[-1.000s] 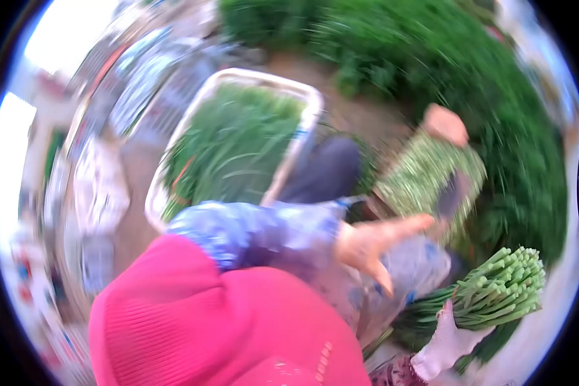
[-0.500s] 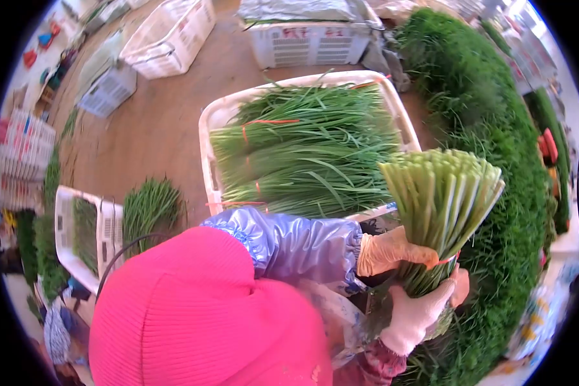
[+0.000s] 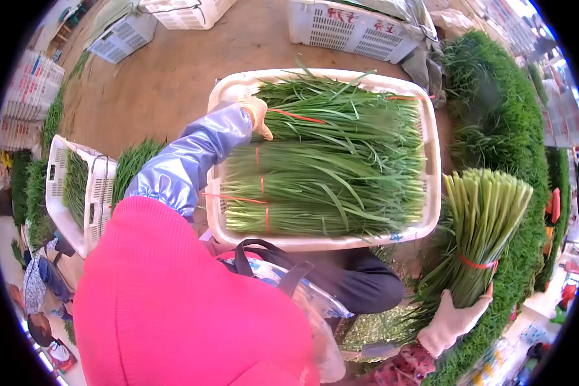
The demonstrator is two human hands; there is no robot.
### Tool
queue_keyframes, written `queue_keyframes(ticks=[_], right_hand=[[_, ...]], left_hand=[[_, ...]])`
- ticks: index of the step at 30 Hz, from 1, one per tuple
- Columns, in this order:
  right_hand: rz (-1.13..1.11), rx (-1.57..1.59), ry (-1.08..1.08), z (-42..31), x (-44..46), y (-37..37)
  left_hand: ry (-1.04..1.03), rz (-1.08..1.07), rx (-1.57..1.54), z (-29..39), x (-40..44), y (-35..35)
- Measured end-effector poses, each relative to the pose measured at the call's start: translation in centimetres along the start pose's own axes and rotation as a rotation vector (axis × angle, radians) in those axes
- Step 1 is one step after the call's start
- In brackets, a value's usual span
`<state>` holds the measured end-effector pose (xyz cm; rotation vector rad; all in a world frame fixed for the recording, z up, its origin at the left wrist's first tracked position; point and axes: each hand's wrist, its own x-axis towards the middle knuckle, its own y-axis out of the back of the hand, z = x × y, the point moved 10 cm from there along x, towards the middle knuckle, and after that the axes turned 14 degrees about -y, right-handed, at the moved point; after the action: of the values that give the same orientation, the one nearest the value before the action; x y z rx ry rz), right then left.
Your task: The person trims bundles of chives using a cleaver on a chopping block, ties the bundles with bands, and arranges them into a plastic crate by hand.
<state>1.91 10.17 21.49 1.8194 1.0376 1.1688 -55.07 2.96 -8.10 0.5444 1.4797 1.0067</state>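
Note:
My right hand, in a pale glove, grips a bundle of garlic chives below its red tie, with the thick pale stem ends upward and the leaves hanging down. My left hand, in an orange-tan glove under a shiny blue-violet sleeve, has its fingers curled over the left end of the far bundle in the white crate. Its fingertips are partly hidden. Several tied bundles lie side by side in this crate, and red ties show near their left ends.
A long heap of loose greens runs along the right. A covered white crate and a blue-grey crate stand at the back. Another white crate with greens is at left. A pink knit hat fills the lower left.
My left hand has let go of the held bundle and moved left to the crate. My right hand has carried the bundle rightward and down. The view has shifted.

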Motion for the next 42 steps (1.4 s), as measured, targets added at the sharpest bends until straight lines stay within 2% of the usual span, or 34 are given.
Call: queue_keyframes(ticks=[2,3,5,6,9,14,19,21,23,24,25,27,31,34,35,37,39,41,42], right_hand=[[-0.027,0.064,0.237,-4.2,1.6,-1.5],[-0.028,0.062,0.25,-5.9,2.8,-2.3],[-0.043,-0.012,0.45,-11.1,3.9,-4.4],[-0.032,0.001,0.529,-14.2,3.8,-4.8],[0.076,0.115,0.883,-22.2,3.3,-6.8],[-0.032,0.187,1.106,-33.5,0.5,-14.0],[-0.225,0.38,1.339,-40.4,-9.1,-21.6],[-0.322,0.42,1.388,-41.5,-13.3,-24.9],[-0.577,0.478,1.371,-41.4,-16.7,-30.0],[-0.634,0.395,1.328,-40.5,-18.1,-33.8],[-0.691,0.316,1.284,-40.4,-19.0,-36.0],[-0.745,0.267,1.28,-40.5,-19.1,-38.0],[-0.8,0.297,1.286,-40.4,-18.8,-38.2],[-0.883,0.242,1.279,-40.0,-18.9,-39.1],[-0.893,0.242,1.269,-39.7,-19.0,-39.4],[-0.779,0.289,1.302,-39.7,-19.2,-39.0],[-0.808,0.318,1.295,-39.9,-19.1,-38.7],[-0.823,0.344,1.277,-39.7,-18.9,-38.6],[-0.806,0.341,1.282,-39.7,-18.9,-38.7]], left_hand=[[0.013,-0.043,-0.09,-1.1,1.1,-1.6],[0.017,-0.042,-0.102,-2.1,2.0,-2.4],[-0.138,0.016,-0.201,-3.0,3.8,-4.1],[-0.236,0.007,-0.391,-3.3,4.2,-5.0],[-0.289,0.061,-0.511,-3.7,5.0,-6.6],[-0.114,0.025,-0.378,-1.6,1.2,-4.7],[-0.104,0.128,-0.226,0.1,-0.5,-4.9],[-0.068,0.022,-0.379,0.7,-1.4,-5.2],[-0.025,0.308,-0.367,0.6,-2.1,-6.9],[-0.015,0.126,-0.583,1.1,-2.3,-6.9],[-0.034,0.306,-0.405,1.4,-2.8,-5.1],[-0.014,0.176,-0.525,1.0,-2.1,-6.0],[0.041,0.091,-0.586,1.3,-2.3,-7.0],[-0.04,0.393,-0.085,2.9,-5.1,-3.1],[-0.045,0.382,-0.085,2.9,-5.5,-2.4],[-0.064,0.166,-0.424,2.5,-5.9,-2.2],[-0.217,0.688,-0.084,1.2,-7.8,3.0],[-0.125,0.773,0.196,-0.9,-7.8,6.3],[-0.131,0.776,0.202,-2.0,-6.8,6.5]])
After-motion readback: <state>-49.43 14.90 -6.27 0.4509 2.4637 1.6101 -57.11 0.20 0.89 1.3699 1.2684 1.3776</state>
